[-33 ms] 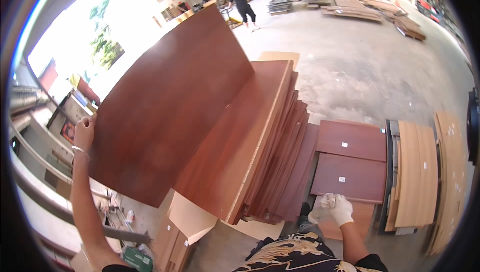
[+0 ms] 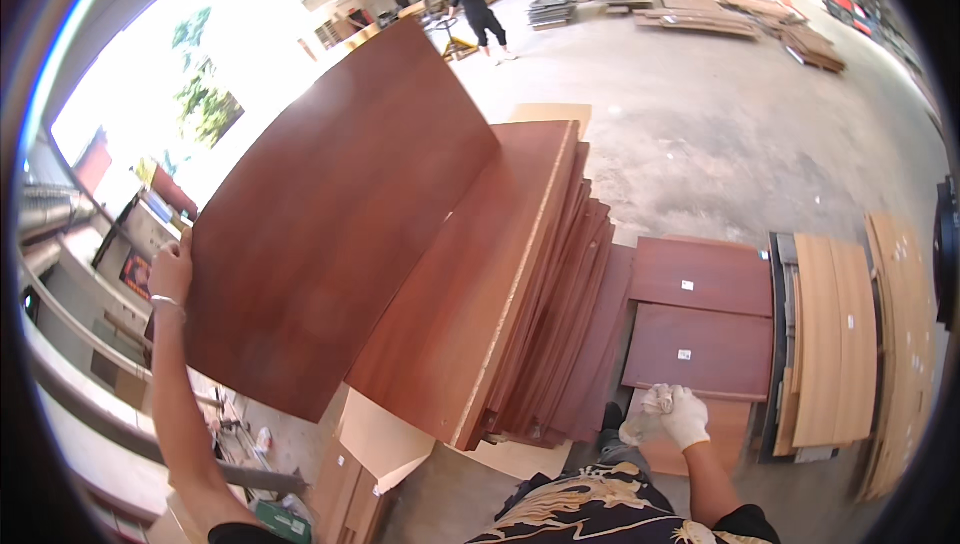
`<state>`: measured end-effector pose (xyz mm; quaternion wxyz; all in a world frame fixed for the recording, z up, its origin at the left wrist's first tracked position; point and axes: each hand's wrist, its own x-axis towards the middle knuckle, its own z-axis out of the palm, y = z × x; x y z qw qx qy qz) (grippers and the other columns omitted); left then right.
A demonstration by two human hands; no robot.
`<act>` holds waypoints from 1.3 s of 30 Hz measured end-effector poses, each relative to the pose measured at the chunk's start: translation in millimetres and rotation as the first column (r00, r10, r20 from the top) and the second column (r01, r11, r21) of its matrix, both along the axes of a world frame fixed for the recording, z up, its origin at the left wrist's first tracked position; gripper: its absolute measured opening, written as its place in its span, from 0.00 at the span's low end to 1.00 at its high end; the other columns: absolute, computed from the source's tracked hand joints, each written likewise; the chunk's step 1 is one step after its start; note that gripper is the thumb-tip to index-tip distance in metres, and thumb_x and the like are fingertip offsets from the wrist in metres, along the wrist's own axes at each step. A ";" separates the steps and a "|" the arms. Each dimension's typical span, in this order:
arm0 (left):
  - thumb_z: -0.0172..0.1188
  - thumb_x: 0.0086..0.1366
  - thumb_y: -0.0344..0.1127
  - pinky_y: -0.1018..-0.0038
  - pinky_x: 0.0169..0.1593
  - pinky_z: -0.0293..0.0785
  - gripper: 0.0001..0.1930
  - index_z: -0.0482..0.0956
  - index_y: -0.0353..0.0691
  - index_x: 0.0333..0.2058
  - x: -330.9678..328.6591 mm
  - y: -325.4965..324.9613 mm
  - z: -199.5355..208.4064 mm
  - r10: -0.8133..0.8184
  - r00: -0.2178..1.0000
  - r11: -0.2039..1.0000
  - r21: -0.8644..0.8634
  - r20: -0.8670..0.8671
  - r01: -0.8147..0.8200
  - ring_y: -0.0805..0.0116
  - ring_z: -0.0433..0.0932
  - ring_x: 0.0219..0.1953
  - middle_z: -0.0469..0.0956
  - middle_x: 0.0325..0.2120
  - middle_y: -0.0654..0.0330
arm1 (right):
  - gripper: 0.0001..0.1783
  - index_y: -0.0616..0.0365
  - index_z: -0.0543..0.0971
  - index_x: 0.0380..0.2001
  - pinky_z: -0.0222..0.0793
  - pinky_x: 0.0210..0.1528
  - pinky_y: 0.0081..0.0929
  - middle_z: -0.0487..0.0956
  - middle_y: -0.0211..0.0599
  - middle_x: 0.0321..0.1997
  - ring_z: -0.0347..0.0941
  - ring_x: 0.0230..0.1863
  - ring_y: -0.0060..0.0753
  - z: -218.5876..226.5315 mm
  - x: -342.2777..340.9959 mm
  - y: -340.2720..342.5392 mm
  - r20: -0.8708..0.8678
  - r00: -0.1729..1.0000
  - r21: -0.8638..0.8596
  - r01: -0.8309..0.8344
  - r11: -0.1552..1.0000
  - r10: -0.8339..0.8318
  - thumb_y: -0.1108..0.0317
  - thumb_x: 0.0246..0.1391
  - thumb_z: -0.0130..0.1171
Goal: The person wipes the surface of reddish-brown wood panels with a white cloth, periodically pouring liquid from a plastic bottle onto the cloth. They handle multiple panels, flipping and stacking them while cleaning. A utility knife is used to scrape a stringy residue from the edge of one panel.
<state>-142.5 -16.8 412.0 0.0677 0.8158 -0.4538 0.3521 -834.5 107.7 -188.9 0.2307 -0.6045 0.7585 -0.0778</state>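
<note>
My bare left hand (image 2: 172, 272), with a band at its wrist, grips the left edge of a large reddish-brown board (image 2: 330, 214). That board is raised at a slant, its right side along the top of a stack of similar boards (image 2: 450, 264). The top board of the stack has a pale, rough edge. My right hand (image 2: 686, 418) wears a white glove and is closed on a crumpled white glove (image 2: 643, 424), low at the right in front of my body. The right hand is apart from the boards.
Reddish-brown panels with small labels (image 2: 700, 344) lie right of the stack, beside lighter wood panels (image 2: 835, 344). An opened cardboard piece (image 2: 385, 444) is at the stack's near end. A person (image 2: 478, 16) stands at the back near a yellow pallet truck (image 2: 458, 48). Wood piles (image 2: 700, 19) lie beyond.
The raised board's far upper corner has come slightly down and left, and my left hand has shifted slightly with it. My right hand keeps its place.
</note>
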 end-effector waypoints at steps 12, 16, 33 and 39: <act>0.38 0.77 0.73 0.48 0.64 0.71 0.49 0.84 0.21 0.48 87.4 -29.9 -220.2 0.091 0.901 0.992 0.119 -0.424 -0.044 0.30 0.78 0.59 0.80 0.53 0.28 | 0.23 0.53 0.80 0.50 0.81 0.52 0.48 0.84 0.46 0.50 0.85 0.48 0.53 -31.3 -49.7 34.3 -0.087 0.981 0.007 0.174 0.985 -0.172 0.53 0.54 0.66; 0.42 0.78 0.68 0.48 0.59 0.73 0.44 0.88 0.25 0.37 94.7 26.1 -261.1 0.053 0.822 0.993 0.114 -0.566 0.014 0.30 0.81 0.52 0.84 0.41 0.29 | 0.20 0.52 0.80 0.50 0.81 0.52 0.48 0.84 0.46 0.51 0.85 0.48 0.52 -24.1 -35.8 16.6 -0.091 0.994 0.001 0.066 0.998 -0.066 0.56 0.57 0.64; 0.44 0.78 0.66 0.47 0.60 0.73 0.33 0.84 0.44 0.54 47.7 -30.7 -341.8 -0.056 0.735 0.954 0.182 -0.676 0.240 0.35 0.78 0.58 0.84 0.51 0.38 | 0.26 0.53 0.78 0.56 0.80 0.55 0.47 0.83 0.45 0.53 0.83 0.54 0.52 38.3 22.7 -23.1 -0.095 0.995 -0.004 0.001 1.000 -0.001 0.60 0.54 0.67; 0.52 0.75 0.61 0.51 0.63 0.73 0.30 0.78 0.41 0.60 15.9 -47.6 -361.2 -0.074 0.920 0.958 0.227 -0.386 0.173 0.41 0.79 0.60 0.82 0.57 0.45 | 0.22 0.50 0.82 0.46 0.81 0.44 0.48 0.84 0.42 0.43 0.85 0.40 0.55 114.4 23.1 -30.8 -0.050 0.999 -0.440 -0.022 0.898 0.000 0.64 0.46 0.75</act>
